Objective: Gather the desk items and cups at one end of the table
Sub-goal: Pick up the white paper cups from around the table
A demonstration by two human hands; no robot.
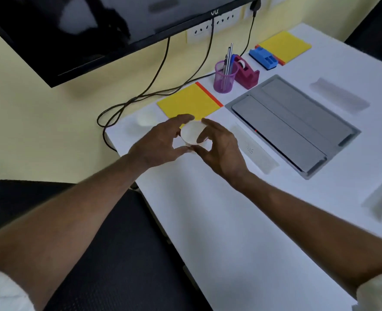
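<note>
Forearms (84, 209) stretch forward, left hand (161, 142) and right hand (221, 151) curling fingers (210, 126) round a white cup (193, 132).

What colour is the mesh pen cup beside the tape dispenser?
Purple: the round mesh pen cup, beside the maroon tape dispenser, shows best in the head view.

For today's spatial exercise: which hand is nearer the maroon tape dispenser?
Right. The right hand is below-left of the tape dispenser in view; the left hand lies farther left, past the cup.
</note>
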